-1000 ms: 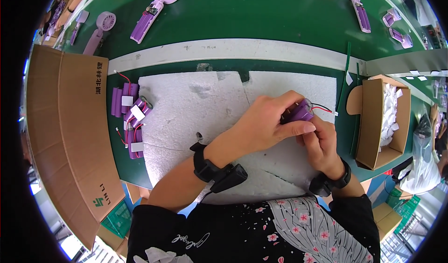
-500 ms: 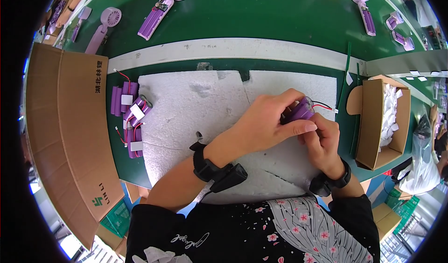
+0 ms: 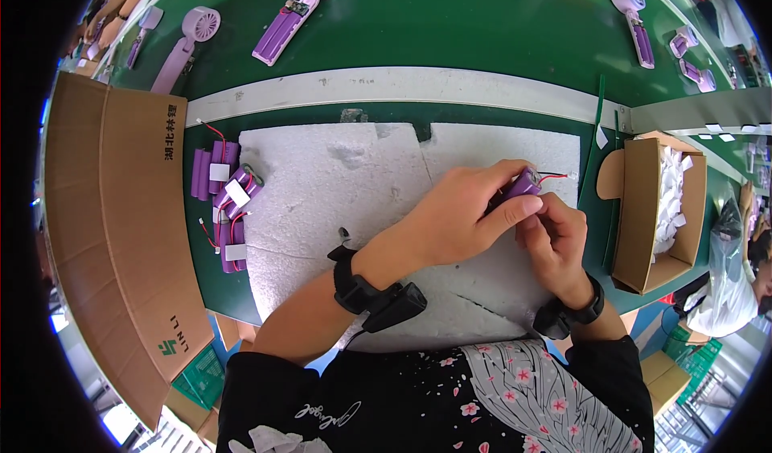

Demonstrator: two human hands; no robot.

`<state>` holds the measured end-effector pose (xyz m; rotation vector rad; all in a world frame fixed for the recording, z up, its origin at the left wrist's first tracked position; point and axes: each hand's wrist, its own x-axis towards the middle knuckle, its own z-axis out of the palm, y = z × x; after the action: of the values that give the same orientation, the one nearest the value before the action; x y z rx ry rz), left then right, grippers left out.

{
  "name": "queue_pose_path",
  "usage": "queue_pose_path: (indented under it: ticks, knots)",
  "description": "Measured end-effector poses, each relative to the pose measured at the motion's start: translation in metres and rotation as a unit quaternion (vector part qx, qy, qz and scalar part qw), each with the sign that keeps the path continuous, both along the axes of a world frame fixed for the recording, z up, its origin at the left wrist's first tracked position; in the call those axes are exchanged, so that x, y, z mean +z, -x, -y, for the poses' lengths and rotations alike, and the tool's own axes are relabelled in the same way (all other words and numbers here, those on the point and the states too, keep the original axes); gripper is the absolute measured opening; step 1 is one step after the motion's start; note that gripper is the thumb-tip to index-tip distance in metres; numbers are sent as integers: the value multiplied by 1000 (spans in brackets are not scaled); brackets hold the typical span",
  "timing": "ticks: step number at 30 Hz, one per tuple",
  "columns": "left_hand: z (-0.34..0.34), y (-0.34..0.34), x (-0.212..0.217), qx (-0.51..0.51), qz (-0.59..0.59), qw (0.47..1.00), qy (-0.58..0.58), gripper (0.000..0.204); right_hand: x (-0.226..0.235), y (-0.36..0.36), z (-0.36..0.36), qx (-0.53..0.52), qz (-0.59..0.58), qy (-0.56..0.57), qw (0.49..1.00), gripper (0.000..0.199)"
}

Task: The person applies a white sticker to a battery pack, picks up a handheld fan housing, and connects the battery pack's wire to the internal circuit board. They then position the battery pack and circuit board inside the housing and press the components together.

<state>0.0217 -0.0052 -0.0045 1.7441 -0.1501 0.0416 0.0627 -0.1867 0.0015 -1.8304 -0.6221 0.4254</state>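
Note:
My left hand [image 3: 462, 216] is closed around a purple battery pack [image 3: 525, 184] above the right half of a white foam board [image 3: 338, 187]. A red and a dark wire run from the pack's exposed end toward a small white connector [image 3: 572, 176]. My right hand [image 3: 556, 240] has its fingers curled in, with the fingertips against the near side of the pack beside my left thumb. The pack's lower part is hidden by my fingers. Left of the board lie several more purple battery packs [image 3: 233, 248], with white labels and red wires.
A large cardboard box [image 3: 121, 212] stands at the left. At the right, an open carton [image 3: 635, 236] holds white paper pieces [image 3: 669, 195]. Beyond a metal rail [image 3: 402, 84], handheld fans [image 3: 285, 26] with purple cells lie on a green surface [image 3: 466, 26].
The pack has turned slightly in my hands and its wires have swung a little upward. Beyond the rail, the fans have shifted to the right.

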Motion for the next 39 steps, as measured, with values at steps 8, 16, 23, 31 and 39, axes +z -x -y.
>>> queue_pose_path:
  ticks: [8,16,23,31,39]
  knots:
    - [-2,2,8,1,-72,994,82,41,0,2,-1,-13,-11,4,1000,5]
    - [-6,2,10,-24,-137,975,173,43,4,1,-2,-12,-31,-15,999,6]
    - [-7,0,17,-56,-103,992,47,67,6,2,-3,-31,-30,-39,998,14]
    - [-5,1,10,-29,-65,997,40,66,8,4,-8,-75,-65,-109,989,8]
    - [-6,1,12,-43,-85,994,50,66,2,-5,-1,10,20,-92,996,22]
